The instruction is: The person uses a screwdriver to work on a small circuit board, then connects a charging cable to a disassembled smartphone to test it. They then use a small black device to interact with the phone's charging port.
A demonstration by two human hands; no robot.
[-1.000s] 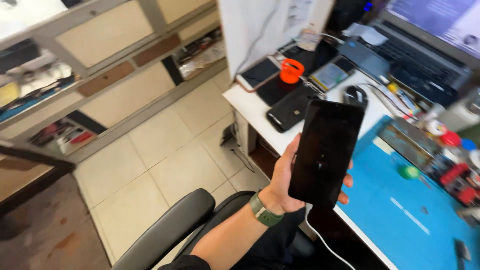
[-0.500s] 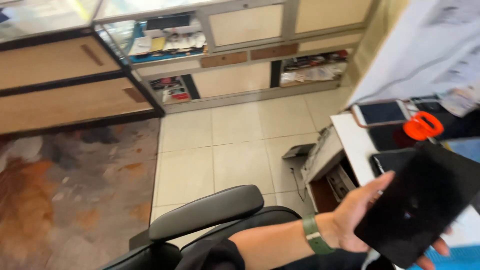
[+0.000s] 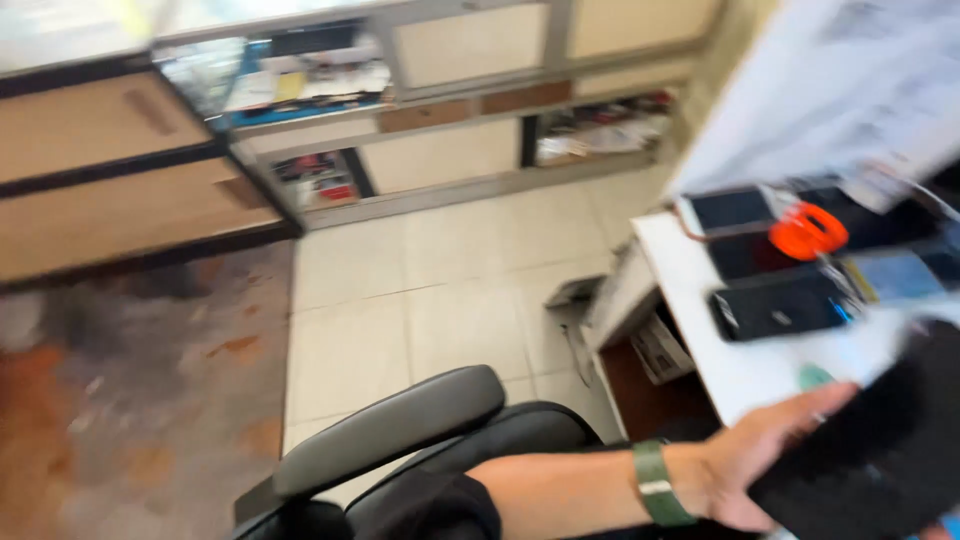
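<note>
My left hand (image 3: 770, 462) grips a large black phone (image 3: 885, 450) by its lower left edge, low at the right of the head view, just over the front of the white desk (image 3: 745, 378). The phone's screen is dark and blurred by motion. A green watch (image 3: 657, 484) sits on that wrist. My forearm reaches in from the bottom middle, across a black chair armrest (image 3: 392, 430). My right hand is out of the picture.
Several phones lie on the desk, the nearest a black one (image 3: 780, 306), with an orange ring-shaped object (image 3: 808, 232) behind it. Glass-fronted shelves (image 3: 310, 85) and wooden cabinets (image 3: 120, 170) line the far wall across a pale tiled floor (image 3: 440, 290).
The view has swung left, away from the desk toward the floor and shelves. The phone in my left hand now sits lower and further right in the picture.
</note>
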